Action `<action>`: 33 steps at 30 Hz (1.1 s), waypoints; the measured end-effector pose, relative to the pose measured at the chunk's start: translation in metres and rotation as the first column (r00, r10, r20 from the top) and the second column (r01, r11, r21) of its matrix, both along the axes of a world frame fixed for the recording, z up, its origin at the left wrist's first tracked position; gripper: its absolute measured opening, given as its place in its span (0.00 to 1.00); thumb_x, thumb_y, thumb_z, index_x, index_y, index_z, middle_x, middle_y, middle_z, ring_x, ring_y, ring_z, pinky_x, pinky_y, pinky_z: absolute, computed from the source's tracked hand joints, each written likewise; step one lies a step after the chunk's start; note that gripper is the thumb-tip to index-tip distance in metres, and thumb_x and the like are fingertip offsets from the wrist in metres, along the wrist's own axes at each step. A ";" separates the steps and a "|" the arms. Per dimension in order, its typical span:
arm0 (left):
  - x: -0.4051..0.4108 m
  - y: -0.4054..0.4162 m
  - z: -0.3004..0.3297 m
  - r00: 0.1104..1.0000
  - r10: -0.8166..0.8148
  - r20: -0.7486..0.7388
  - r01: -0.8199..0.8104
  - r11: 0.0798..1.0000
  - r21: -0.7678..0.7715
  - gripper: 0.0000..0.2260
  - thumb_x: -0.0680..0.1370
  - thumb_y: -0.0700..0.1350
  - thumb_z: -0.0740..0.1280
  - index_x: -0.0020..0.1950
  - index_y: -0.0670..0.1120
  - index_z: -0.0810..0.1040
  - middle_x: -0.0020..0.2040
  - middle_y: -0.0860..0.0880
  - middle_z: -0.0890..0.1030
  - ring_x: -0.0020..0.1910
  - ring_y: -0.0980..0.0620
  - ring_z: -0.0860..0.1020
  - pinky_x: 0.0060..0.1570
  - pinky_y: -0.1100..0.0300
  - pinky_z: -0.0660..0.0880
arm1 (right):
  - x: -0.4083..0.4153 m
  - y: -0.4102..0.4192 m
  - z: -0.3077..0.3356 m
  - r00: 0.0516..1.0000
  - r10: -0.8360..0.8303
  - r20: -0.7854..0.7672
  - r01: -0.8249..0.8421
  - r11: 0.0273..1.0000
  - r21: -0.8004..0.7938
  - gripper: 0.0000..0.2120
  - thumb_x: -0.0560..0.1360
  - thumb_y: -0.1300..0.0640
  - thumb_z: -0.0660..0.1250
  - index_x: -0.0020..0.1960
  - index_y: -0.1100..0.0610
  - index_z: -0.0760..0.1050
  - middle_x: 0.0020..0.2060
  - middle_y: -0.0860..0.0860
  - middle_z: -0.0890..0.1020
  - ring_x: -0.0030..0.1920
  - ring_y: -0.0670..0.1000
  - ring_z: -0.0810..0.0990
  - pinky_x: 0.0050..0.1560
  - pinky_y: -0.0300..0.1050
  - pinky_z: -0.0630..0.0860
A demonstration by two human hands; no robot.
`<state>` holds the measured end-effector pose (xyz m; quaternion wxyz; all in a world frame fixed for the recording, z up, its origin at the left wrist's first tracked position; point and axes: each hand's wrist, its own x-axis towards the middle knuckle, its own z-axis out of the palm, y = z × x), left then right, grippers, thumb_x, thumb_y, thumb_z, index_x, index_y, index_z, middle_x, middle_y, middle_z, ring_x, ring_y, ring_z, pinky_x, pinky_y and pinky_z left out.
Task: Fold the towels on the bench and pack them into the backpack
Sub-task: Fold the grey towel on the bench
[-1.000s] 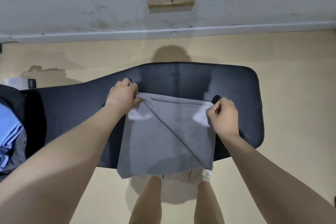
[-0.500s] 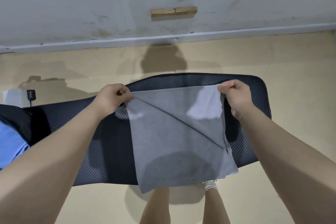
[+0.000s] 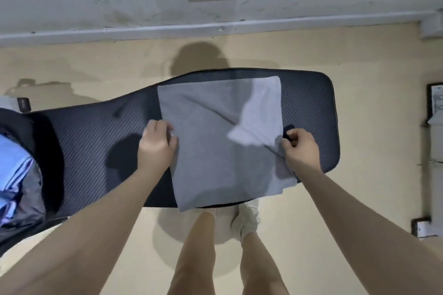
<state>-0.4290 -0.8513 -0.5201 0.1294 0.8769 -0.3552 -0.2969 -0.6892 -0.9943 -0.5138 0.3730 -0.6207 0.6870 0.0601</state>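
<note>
At the far left an open backpack (image 3: 21, 175) sits on the end of the dark padded table (image 3: 96, 141), with blue fabric (image 3: 14, 167) showing in its mouth; whether that is a packed towel cannot be told. Moving right, the left hand (image 3: 157, 145) rests on the left edge of the grey towel (image 3: 215, 151), about halfway along that edge, its fingers (image 3: 171, 136) curled and pinching the cloth. The towel lies spread flat across the middle of the table, its far edge near the table's back rim and its near edge hanging just over the front rim above the person's feet. A diagonal crease runs from its far-left part down to the right. On the towel's right edge, the right hand (image 3: 300, 148) pinches the cloth between thumb and curled fingers, level with the left hand.

The towel's longer run lies front to back, away from the person, and both hands hold it at its midline, one on each side. The next fold likely turns on that line, with the left hand nearer the backpack for packing afterwards.
</note>
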 end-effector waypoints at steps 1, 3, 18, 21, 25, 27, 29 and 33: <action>-0.012 0.013 0.001 0.999 -0.045 -0.012 0.045 0.999 0.012 0.06 0.74 0.38 0.66 0.49 0.38 0.75 0.50 0.40 0.73 0.47 0.42 0.73 0.42 0.52 0.71 | -0.009 0.011 0.002 1.000 -0.005 -0.023 0.005 0.999 0.040 0.14 0.76 0.59 0.63 0.60 0.62 0.72 0.57 0.60 0.74 0.56 0.59 0.74 0.57 0.48 0.68; -0.038 0.040 0.003 0.992 -0.114 -0.055 0.119 0.989 0.091 0.05 0.76 0.41 0.65 0.48 0.40 0.77 0.49 0.43 0.73 0.46 0.44 0.74 0.40 0.56 0.69 | -0.026 0.032 0.003 0.997 -0.044 -0.058 0.050 0.993 0.108 0.13 0.76 0.57 0.61 0.59 0.61 0.72 0.56 0.60 0.75 0.54 0.59 0.74 0.55 0.50 0.70; -0.092 0.113 -0.012 0.891 -0.438 0.116 0.434 0.899 0.064 0.12 0.74 0.48 0.57 0.36 0.43 0.73 0.33 0.45 0.73 0.27 0.44 0.75 0.20 0.60 0.67 | -0.058 0.073 -0.010 0.974 -0.215 0.068 0.207 0.973 0.106 0.10 0.75 0.59 0.63 0.35 0.60 0.71 0.34 0.54 0.76 0.38 0.54 0.71 0.40 0.44 0.67; -0.088 0.114 0.008 0.977 -0.201 0.065 0.203 0.979 -0.030 0.09 0.76 0.45 0.59 0.39 0.42 0.70 0.35 0.44 0.72 0.31 0.41 0.73 0.29 0.54 0.69 | -0.060 0.076 0.005 0.844 -0.470 0.257 0.393 0.870 0.297 0.16 0.75 0.61 0.63 0.30 0.55 0.64 0.30 0.51 0.70 0.34 0.51 0.69 0.38 0.43 0.69; -0.093 0.134 0.020 0.955 0.295 -0.038 -0.297 0.952 -0.073 0.07 0.76 0.40 0.65 0.39 0.39 0.71 0.38 0.43 0.74 0.37 0.45 0.72 0.35 0.61 0.61 | -0.067 0.080 0.018 0.804 -0.495 0.331 0.299 0.816 0.495 0.12 0.75 0.60 0.65 0.34 0.54 0.69 0.34 0.52 0.72 0.35 0.48 0.71 0.38 0.39 0.70; -0.101 0.148 0.014 0.941 0.337 -0.047 -0.338 0.940 -0.038 0.05 0.76 0.37 0.64 0.40 0.38 0.72 0.41 0.41 0.74 0.38 0.44 0.75 0.37 0.61 0.62 | -0.070 0.088 0.010 0.874 -0.393 0.286 0.243 0.863 0.443 0.12 0.74 0.60 0.66 0.33 0.55 0.70 0.33 0.52 0.72 0.35 0.49 0.69 0.37 0.40 0.67; -0.110 0.159 0.001 0.933 0.357 -0.055 -0.358 0.934 -0.009 0.03 0.75 0.35 0.64 0.41 0.38 0.72 0.42 0.41 0.74 0.39 0.43 0.76 0.39 0.62 0.64 | -0.071 0.096 -0.003 0.920 -0.334 0.207 0.243 0.897 0.369 0.13 0.74 0.58 0.68 0.32 0.55 0.70 0.32 0.52 0.73 0.34 0.50 0.68 0.36 0.40 0.66; -0.125 0.156 -0.015 0.861 0.494 -0.121 -0.500 0.866 -0.025 0.04 0.75 0.36 0.63 0.48 0.40 0.70 0.46 0.43 0.75 0.43 0.45 0.75 0.44 0.59 0.67 | -0.070 0.105 -0.030 0.943 -0.313 0.112 0.282 0.932 0.230 0.13 0.73 0.57 0.67 0.33 0.54 0.69 0.36 0.52 0.76 0.37 0.52 0.71 0.42 0.42 0.67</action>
